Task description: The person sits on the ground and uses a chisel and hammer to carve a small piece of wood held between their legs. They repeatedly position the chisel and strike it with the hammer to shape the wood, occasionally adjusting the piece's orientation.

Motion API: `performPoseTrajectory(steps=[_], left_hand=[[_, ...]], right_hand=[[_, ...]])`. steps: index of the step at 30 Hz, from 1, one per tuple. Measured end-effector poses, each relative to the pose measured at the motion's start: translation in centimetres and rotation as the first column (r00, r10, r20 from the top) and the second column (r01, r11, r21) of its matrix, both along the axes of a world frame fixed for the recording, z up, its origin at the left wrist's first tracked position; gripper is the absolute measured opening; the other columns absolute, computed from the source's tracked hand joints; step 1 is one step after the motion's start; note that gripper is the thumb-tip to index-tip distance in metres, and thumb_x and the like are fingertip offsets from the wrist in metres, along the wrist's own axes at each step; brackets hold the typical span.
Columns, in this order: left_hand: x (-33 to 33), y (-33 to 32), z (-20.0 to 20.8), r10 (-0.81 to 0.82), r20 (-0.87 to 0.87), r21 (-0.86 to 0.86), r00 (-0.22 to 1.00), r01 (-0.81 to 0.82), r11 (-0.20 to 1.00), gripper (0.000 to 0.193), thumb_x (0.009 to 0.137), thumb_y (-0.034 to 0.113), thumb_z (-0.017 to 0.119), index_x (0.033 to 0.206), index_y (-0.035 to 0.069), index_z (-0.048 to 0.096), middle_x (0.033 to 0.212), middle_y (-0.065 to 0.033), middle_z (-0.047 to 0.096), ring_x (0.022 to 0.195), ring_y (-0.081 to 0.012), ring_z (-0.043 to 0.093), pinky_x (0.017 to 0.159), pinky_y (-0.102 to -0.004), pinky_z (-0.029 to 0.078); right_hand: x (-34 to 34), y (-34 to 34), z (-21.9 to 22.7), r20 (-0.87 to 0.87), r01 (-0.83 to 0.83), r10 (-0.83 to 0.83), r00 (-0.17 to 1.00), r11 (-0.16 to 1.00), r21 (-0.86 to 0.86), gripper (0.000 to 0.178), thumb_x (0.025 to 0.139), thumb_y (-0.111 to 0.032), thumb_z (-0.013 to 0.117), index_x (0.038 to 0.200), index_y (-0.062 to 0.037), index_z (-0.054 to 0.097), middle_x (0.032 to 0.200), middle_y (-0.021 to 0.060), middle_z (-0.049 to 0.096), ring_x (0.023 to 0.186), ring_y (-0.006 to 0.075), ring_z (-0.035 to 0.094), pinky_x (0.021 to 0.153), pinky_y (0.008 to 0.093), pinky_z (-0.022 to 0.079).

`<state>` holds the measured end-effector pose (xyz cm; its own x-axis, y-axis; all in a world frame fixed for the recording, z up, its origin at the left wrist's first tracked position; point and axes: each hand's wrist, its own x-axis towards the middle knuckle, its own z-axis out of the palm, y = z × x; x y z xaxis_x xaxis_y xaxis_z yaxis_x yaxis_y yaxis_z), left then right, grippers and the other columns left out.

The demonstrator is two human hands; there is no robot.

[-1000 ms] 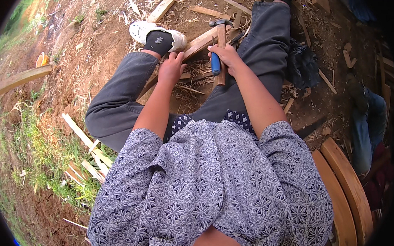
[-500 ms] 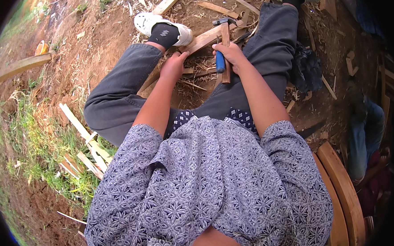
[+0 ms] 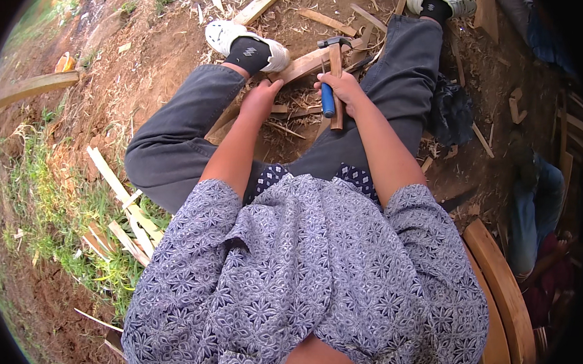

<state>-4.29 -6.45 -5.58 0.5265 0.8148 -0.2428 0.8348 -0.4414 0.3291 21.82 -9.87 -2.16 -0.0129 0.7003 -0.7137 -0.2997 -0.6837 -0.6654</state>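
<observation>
My right hand [image 3: 343,92] is closed around the wooden handle of a claw hammer [image 3: 337,66], its dark metal head pointing away from me. The same hand also grips a blue-handled tool [image 3: 328,103] with a thin metal shaft; whether it is a chisel or a screwdriver I cannot tell. My left hand [image 3: 259,100] is closed at the near end of a wooden plank [image 3: 306,65], its fingertips partly hidden. The plank lies slantwise on the ground between my legs, beside my left shoe [image 3: 249,45]. The hammer head is over the plank's far part.
Wood shavings and offcuts [image 3: 325,20] litter the brown soil. Pale wooden strips [image 3: 125,190] lie on grass at the left, near a curved-looking beam [image 3: 29,92]. A dark plastic bag [image 3: 452,111] lies beside my right leg. Thick timber [image 3: 506,292] and another person's legs [image 3: 537,208] are at the right.
The whole view has shifted slightly. Both hands keep their holds, with the hammer and the blue-handled tool still together in my right hand. The plank looks unmoved.
</observation>
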Motion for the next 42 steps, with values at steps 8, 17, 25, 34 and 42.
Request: performPoseTrajectory(steps=[8, 17, 25, 34, 42], left_hand=[[0.9, 1.1, -0.2, 0.028, 0.205, 0.131, 0.978, -0.055, 0.99, 0.058, 0.087, -0.009, 0.053, 0.139, 0.015, 0.06, 0.116, -0.0204, 0.069, 0.107, -0.0421, 0.067, 0.092, -0.0477, 0.055], [1.0, 1.4, -0.3, 0.121, 0.276, 0.001, 0.954, -0.126, 0.992, 0.056, 0.088, -0.01, 0.051, 0.138, 0.013, 0.061, 0.115, -0.025, 0.068, 0.107, -0.0443, 0.066, 0.093, -0.0495, 0.053], [0.4, 0.9, -1.0, -0.064, 0.268, 0.17, 0.961, 0.018, 0.985, 0.066, 0.08, -0.016, 0.055, 0.136, 0.017, 0.064, 0.117, -0.0168, 0.065, 0.109, -0.0397, 0.062, 0.099, -0.0467, 0.051], [0.3, 0.9, -2.0, -0.045, 0.171, 0.188, 0.984, 0.013, 0.982, 0.066, 0.082, -0.014, 0.057, 0.138, 0.02, 0.064, 0.119, -0.0157, 0.064, 0.11, -0.0378, 0.062, 0.098, -0.0457, 0.051], [-0.1, 1.1, -2.8, -0.085, 0.239, 0.264, 0.967, 0.02, 0.964, 0.057, 0.087, -0.004, 0.059, 0.136, 0.025, 0.064, 0.119, -0.0109, 0.063, 0.107, -0.0349, 0.062, 0.092, -0.0452, 0.053]], right_hand=[[0.2, 0.1, 1.1, -0.08, -0.055, 0.056, 0.995, 0.998, 0.017, 0.027, 0.1, -0.022, 0.065, 0.116, -0.0033, 0.055, 0.109, 0.0165, 0.075, 0.082, 0.0169, 0.07, 0.071, 0.0304, 0.059], [0.1, 0.4, 0.8, -0.098, -0.024, 0.024, 0.995, 1.0, 0.005, 0.029, 0.1, -0.023, 0.065, 0.117, -0.0022, 0.055, 0.109, 0.0166, 0.075, 0.082, 0.0171, 0.07, 0.072, 0.0316, 0.06], [0.1, 0.4, 0.7, -0.069, -0.032, 0.032, 0.997, 0.999, -0.003, 0.029, 0.1, -0.023, 0.065, 0.118, -0.002, 0.056, 0.107, 0.0147, 0.075, 0.082, 0.0167, 0.07, 0.071, 0.031, 0.059], [0.1, 0.1, 0.8, -0.053, -0.027, 0.026, 0.998, 1.0, -0.014, 0.025, 0.099, -0.019, 0.064, 0.115, -0.0005, 0.059, 0.103, 0.0152, 0.075, 0.079, 0.0188, 0.071, 0.07, 0.0341, 0.06], [0.0, 0.1, 0.7, -0.046, -0.045, 0.045, 0.998, 0.999, 0.002, 0.024, 0.099, -0.019, 0.065, 0.114, -0.0014, 0.059, 0.101, 0.0145, 0.075, 0.078, 0.0184, 0.071, 0.07, 0.0344, 0.06]])
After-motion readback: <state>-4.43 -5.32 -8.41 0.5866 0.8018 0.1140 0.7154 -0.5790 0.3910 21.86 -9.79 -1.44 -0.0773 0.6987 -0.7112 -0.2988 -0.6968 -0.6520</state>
